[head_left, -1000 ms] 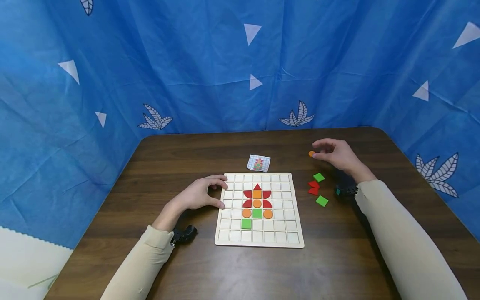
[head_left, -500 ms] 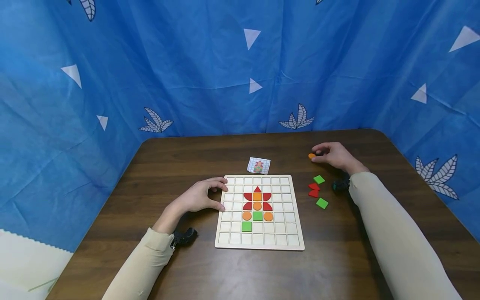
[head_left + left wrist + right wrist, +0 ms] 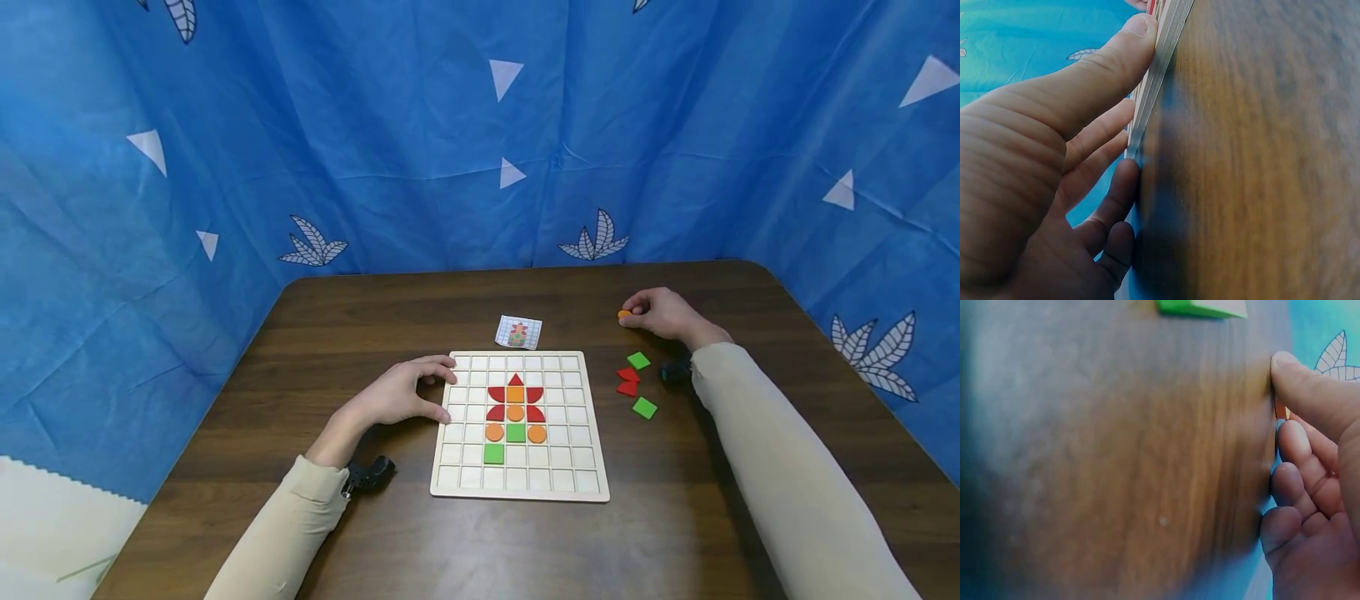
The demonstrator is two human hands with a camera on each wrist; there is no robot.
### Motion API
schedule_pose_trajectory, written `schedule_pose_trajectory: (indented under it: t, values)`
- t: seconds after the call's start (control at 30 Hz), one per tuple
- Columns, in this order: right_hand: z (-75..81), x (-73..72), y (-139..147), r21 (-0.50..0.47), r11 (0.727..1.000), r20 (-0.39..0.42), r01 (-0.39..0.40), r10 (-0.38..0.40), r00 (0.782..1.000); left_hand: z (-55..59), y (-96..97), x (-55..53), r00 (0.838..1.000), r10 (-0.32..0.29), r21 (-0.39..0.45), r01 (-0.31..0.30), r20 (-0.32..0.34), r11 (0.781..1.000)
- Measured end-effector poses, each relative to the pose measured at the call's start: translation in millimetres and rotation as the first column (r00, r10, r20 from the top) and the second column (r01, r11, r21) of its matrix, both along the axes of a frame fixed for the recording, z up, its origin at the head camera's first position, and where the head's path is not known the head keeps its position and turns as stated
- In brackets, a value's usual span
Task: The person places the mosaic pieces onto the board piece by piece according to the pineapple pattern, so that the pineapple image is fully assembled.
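A pale wooden grid board (image 3: 566,479) lies on the table. On it sit red pieces, an orange square (image 3: 515,394), orange discs and two green squares. My left hand (image 3: 393,395) rests at the board's left edge, thumb and fingertips spread and touching it; the left wrist view shows the thumb (image 3: 1138,31) on the edge. At the back right, my right hand (image 3: 663,315) pinches another orange disc (image 3: 624,314) at table level between thumb and index finger. Only a sliver of this orange disc (image 3: 1282,411) shows in the right wrist view.
Right of the board lie two red pieces (image 3: 627,382), a green square (image 3: 638,361) and another green square (image 3: 644,407). A small pattern card (image 3: 518,332) lies behind the board. Blue curtain (image 3: 420,150) hangs beyond the table's far edge.
My right hand has drawn its fingers in around the orange disc, which stays at about the same spot. The left hand and board have not moved; the head view has tilted slightly.
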State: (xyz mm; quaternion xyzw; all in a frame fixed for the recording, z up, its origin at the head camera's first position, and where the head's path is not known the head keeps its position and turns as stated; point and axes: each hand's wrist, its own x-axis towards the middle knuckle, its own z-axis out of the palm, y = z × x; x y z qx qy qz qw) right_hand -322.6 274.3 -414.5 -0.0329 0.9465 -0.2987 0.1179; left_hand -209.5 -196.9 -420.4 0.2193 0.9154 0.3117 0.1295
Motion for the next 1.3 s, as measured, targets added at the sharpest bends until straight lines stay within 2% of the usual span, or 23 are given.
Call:
schedule_pose_trajectory:
  t: [0.1,0.23,0.33,0.47,0.63,0.9,1.13,1.3]
  values:
    - [2.3,1.7,-3,0.082,0.995,-0.035,-0.061,0.064,0.997,0.3,-0.1,-0.4,1.000,0.003,0.000,-0.003,-0.002,1.000]
    - [3.2,6.3,-6,0.199,0.969,-0.093,-0.146,0.167,0.981,-0.1,-0.2,-0.3,1.000,-0.002,0.003,0.002,-0.007,1.000]
    - [3.5,11.1,-6,0.235,0.957,-0.109,-0.170,0.200,0.974,-0.7,-0.2,0.1,1.000,-0.012,0.007,0.012,-0.004,1.000]
    - [6.0,16.4,-5,0.220,0.963,-0.134,-0.158,0.190,0.973,-1.4,-0.3,0.5,1.000,-0.013,0.010,0.013,-0.004,1.000]
    - [17.1,28.0,-8,0.181,0.972,-0.190,-0.152,0.186,0.964,-1.5,-0.8,0.0,1.000,-0.004,0.010,0.004,-0.004,1.000]
    - [35.7,67.1,-23,0.120,0.979,-0.271,-0.166,0.194,0.943,-2.1,-1.8,0.2,1.000,-0.006,0.010,0.006,-0.007,1.000]
    - [35.3,97.8,-45,0.082,0.978,-0.332,-0.191,0.207,0.920,-4.1,-1.8,-1.9,1.000,-0.009,0.008,0.009,-0.014,1.000]
    - [32.6,115.6,-67,0.076,0.969,-0.327,-0.237,0.248,0.912,-1.8,-1.0,-2.1,1.000,-0.003,0.004,0.003,-0.001,1.000]
